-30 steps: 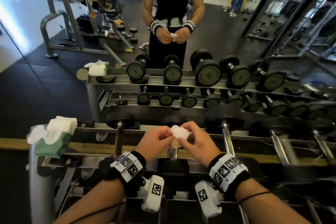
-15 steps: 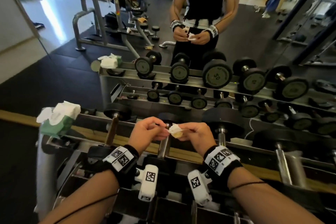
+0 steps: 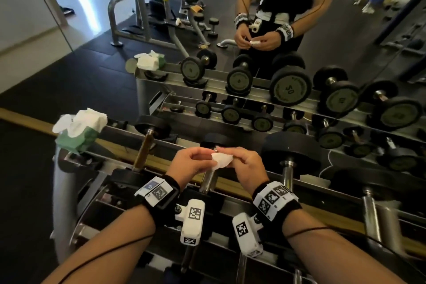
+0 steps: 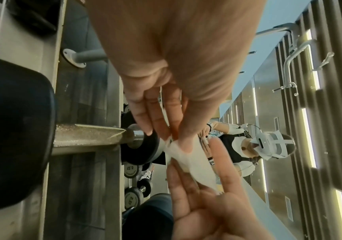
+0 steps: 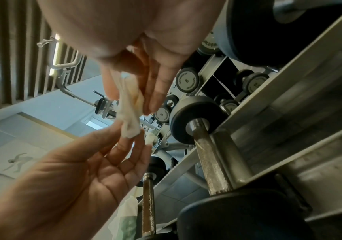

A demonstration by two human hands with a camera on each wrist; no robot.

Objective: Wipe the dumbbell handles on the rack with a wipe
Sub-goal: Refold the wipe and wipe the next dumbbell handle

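Both hands hold a small white wipe [image 3: 221, 160] just above the rack's front row. My left hand [image 3: 207, 161] pinches its left end and my right hand [image 3: 235, 160] pinches its right end. The left wrist view has my left hand [image 4: 172, 138] pinching the wipe [image 4: 190, 159] between thumb and fingers. From the right wrist, the right hand [image 5: 133, 97] holds the crumpled wipe [image 5: 128, 104]. Under the hands lies a dumbbell's steel handle [image 3: 208, 180], apart from the wipe. A rusty handle [image 3: 144, 152] lies to its left and a chrome handle [image 3: 287, 173] to its right.
A green wipe packet [image 3: 78, 131] with white wipes sticking out sits on the rack's left end. A mirror behind the rack [image 3: 69, 182] reflects the dumbbells and the person. More dumbbells [image 3: 373, 210] fill the rack to the right.
Both hands have kept the wipe between them over the middle handle and worked it from a thick folded block into a flatter piece. The head view has swung sideways along the rack.
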